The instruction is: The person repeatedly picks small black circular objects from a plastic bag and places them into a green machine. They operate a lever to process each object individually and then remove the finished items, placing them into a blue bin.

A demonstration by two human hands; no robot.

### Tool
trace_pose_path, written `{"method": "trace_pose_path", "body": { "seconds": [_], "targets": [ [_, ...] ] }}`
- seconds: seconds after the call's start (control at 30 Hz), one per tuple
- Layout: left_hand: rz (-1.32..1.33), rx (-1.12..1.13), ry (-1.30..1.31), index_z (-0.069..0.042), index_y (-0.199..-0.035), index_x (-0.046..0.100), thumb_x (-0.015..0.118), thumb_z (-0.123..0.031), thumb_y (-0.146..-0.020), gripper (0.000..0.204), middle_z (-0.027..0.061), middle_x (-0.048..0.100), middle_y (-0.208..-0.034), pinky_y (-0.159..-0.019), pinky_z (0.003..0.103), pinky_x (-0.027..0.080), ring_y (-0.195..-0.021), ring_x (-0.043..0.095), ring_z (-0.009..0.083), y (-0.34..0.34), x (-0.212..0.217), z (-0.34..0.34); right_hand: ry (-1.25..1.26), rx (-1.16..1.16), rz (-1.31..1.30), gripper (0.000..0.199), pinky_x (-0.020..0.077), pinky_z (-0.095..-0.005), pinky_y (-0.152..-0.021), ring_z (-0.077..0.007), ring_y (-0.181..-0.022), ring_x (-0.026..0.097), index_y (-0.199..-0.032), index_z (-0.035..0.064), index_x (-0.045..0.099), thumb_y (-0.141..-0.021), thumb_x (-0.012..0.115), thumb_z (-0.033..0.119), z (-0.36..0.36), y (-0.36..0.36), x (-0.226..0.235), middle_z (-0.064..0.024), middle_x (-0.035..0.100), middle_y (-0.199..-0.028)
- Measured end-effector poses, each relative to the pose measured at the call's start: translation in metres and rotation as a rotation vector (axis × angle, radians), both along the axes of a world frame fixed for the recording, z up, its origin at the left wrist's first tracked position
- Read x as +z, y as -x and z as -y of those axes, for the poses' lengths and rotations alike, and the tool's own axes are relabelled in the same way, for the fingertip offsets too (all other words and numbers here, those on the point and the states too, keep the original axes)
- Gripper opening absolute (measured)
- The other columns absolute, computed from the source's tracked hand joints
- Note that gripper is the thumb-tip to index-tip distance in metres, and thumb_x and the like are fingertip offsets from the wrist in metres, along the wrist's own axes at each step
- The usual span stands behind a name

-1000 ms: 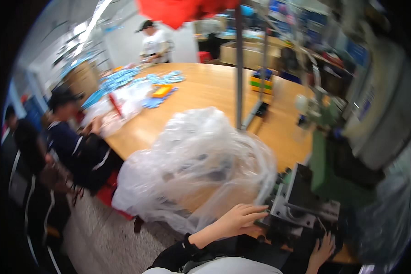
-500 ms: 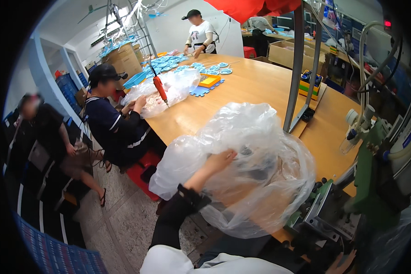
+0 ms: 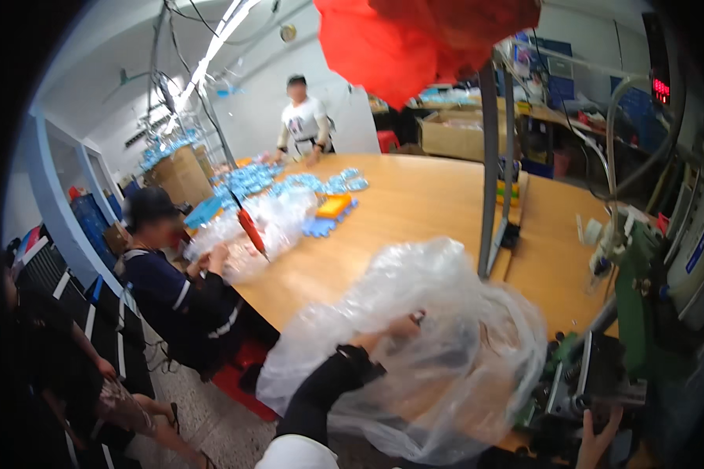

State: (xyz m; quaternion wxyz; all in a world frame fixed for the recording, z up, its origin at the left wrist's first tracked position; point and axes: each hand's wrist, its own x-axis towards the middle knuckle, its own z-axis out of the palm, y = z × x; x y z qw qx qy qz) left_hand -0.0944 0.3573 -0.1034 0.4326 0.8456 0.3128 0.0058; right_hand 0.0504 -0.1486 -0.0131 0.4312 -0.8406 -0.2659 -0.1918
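My left hand (image 3: 399, 330) is pushed into the big clear plastic bag (image 3: 446, 352) (fingers curled, though what they grip I cannot tell) — the bag slumps on the near edge of the wooden table (image 3: 422, 195). Right of the bag, my right hand (image 3: 598, 438) touches the dark machine (image 3: 594, 383) — its grip hidden.

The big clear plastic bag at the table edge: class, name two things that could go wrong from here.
1. The clear plastic bag bulges past the wooden table edge; with the left hand reaching inside, it might slide off.
2. The right hand rests at the dark machine, mostly outside the picture, so fingers could get pinched.
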Motion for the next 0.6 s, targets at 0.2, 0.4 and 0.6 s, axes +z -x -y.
{"method": "trace_pose_path", "body": {
  "seconds": [0.2, 0.4, 0.6],
  "targets": [
    [0.107, 0.061, -0.544, -0.007, -0.127, 0.044, 0.069, -0.029, -0.07, 0.065, 0.0157, 0.058, -0.117, -0.07, 0.036, 0.05, -0.085, 0.063, 0.0231, 0.007, -0.061, -0.009, -0.35, 0.005, -0.222, 0.072, 0.0278, -0.0327, -0.102, -0.0258, -0.12, 0.04, -0.134, -0.0041, 0.026, -0.076, 0.067, 0.007, -0.013, -0.063, -0.078, -0.0189, 0.042, -0.129],
    [0.06, 0.315, -0.579, -0.007, -0.125, 0.047, 0.072, -0.031, -0.07, 0.065, 0.0153, 0.058, -0.115, -0.068, 0.033, 0.05, -0.087, 0.063, 0.0217, 0.065, 0.012, 0.038, -0.288, 0.13, -0.176, 0.062, 0.0328, -0.0351, -0.096, -0.0264, -0.111, 0.046, -0.121, -0.0071, 0.042, -0.071, 0.071, 0.013, -0.025, -0.031, -0.046, -0.0205, 0.048, -0.121],
    [0.442, 0.296, -0.288, 0.002, -0.111, 0.055, 0.075, -0.019, -0.072, 0.049, 0.0155, 0.057, -0.108, -0.07, 0.029, 0.051, -0.091, 0.061, 0.0218, 0.07, 0.111, 0.176, -0.204, 0.055, -0.023, 0.04, 0.0434, -0.0352, -0.079, -0.0221, -0.081, 0.056, -0.101, -0.004, 0.056, -0.071, 0.07, 0.017, -0.027, -0.025, -0.043, -0.0114, 0.059, -0.093]
  ]
}}
